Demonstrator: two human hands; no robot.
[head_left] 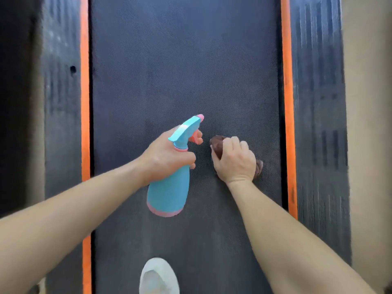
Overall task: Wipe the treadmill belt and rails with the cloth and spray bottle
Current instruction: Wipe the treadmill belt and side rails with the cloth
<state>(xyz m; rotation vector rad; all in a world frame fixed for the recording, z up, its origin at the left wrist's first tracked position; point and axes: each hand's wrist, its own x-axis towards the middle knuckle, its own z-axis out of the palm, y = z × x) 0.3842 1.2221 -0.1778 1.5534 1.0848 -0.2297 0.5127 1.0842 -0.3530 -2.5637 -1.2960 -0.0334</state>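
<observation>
1. Noted a white shoe toe (158, 276) at the bottom middle of the view, rounded tip pointing away, heel end cut off by the lower edge.
2. Saw beige floor (370, 145) running down the far right side as a plain, pale band.
3. Made out a duller tan strip of floor (37, 170) on the left, partly in shadow.
4. Found a dark mass (12, 92) along the far left edge; could not tell what.

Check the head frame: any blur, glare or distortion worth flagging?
Head view: soft overall, with the ribbing on the right rail smeared vertically, likely motion blur. The spray bottle stays fairly crisp, and the belt weave is readable mid-frame. The left rail sinks into deep shadow. There is no hard glare, and straight edges barely bend.
</observation>
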